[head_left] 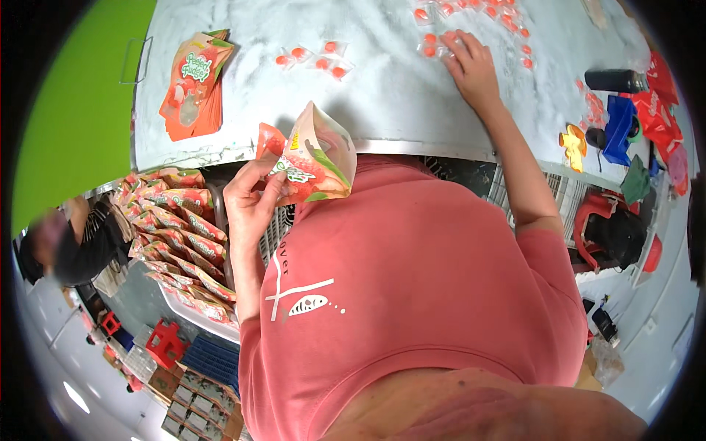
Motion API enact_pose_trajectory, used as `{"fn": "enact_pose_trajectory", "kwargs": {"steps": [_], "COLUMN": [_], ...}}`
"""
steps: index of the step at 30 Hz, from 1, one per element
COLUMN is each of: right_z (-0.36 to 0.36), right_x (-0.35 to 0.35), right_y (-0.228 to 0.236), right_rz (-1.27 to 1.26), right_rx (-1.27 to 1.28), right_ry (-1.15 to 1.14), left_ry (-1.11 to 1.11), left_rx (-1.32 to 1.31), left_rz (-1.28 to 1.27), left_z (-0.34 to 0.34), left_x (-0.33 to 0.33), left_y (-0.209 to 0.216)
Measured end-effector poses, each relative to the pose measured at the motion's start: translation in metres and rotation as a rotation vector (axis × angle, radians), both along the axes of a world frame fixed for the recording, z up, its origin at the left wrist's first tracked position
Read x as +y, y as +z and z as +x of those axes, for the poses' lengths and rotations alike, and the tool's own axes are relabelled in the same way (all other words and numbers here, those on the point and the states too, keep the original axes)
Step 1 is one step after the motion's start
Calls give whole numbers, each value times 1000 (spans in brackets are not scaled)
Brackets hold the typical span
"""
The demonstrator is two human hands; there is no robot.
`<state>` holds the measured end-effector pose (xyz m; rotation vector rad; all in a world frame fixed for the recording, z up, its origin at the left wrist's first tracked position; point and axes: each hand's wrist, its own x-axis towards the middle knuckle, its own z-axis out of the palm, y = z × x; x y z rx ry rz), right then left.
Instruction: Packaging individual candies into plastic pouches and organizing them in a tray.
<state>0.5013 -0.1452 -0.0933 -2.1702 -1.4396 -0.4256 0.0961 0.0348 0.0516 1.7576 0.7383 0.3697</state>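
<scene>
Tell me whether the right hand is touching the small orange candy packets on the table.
Touching. The head view shows the right hand lying flat on the table, its fingertips resting on the clear orange candy packets, no gap visible.

pouch (312,158) — glossy plastic film | table (382,95) — smooth marbled top, metal edge

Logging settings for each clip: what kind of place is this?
Probably a small packing workshop: a stack of printed pouches and small wrapped orange sweets lie on a worktable, and a tray of filled pouches sits beside it.
</scene>
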Motion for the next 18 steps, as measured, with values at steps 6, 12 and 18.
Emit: {"fn": "enact_pose_trajectory", "kwargs": {"steps": [6,12,18], "right_z": [-40,-31,-36], "right_x": [-15,-28,-29], "right_y": [23,13,9], "right_rz": [279,800,637], "right_rx": [573,1270,1023], "right_ry": [21,-83,-78], "left_ry": [-32,-52,-13], "left_rx": [13,-6,39], "left_rz": [76,30,-2], "left_z": [-2,0,-4], "left_x": [1,3,2], "left_y": [-10,-15,-14]}}
